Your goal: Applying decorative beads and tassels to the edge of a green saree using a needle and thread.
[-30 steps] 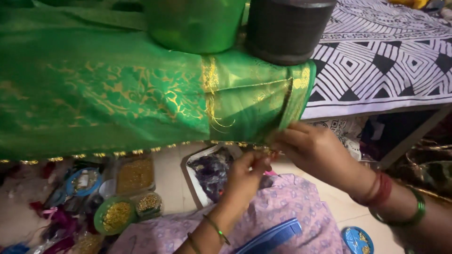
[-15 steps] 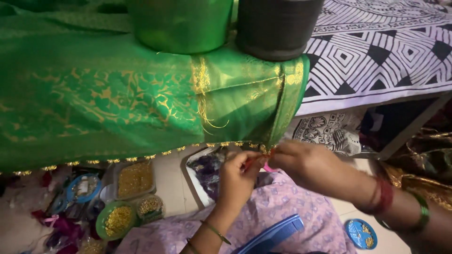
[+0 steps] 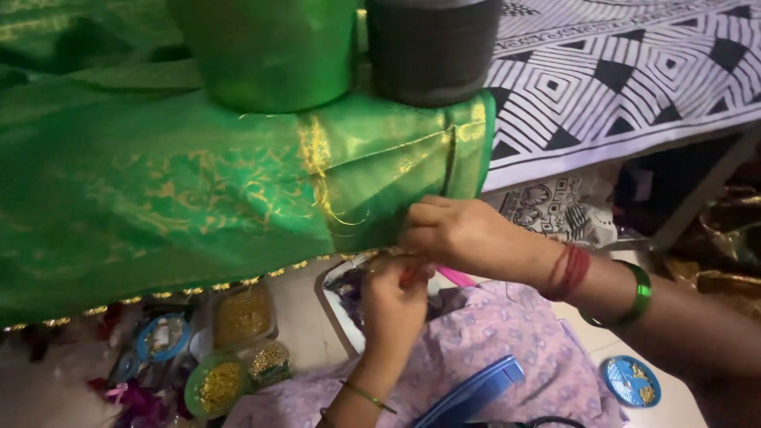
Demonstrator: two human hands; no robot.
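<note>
From up here I see both hands meeting at the lower hem of the green silk cloth (image 3: 198,206), near its right-hand corner where it hangs off the front edge of the bed (image 3: 634,95). My right hand (image 3: 468,234) lies over the hem from the right, fingers pressed together and pinching the gold-beaded border (image 3: 238,283) against the thumb. My left hand (image 3: 392,297) comes up from below, fingers curled tight on something thin and reddish just under the hem (too small to tell what it is, perhaps a needle or a thread).

The border runs long-ways left to right along the bottom of the cloth, dipping toward the left, and its worked end sits right at my fingertips; the rest stretches away leftward. The right hand is the nearer one, already touching it; the left sits just beneath, touching or nearly so.

A green pot (image 3: 269,47) and a dark pot (image 3: 432,43) weigh the cloth down at the bed's edge. Below, small bowls of gold beads (image 3: 218,384) stand on the floor, left of my lap.
</note>
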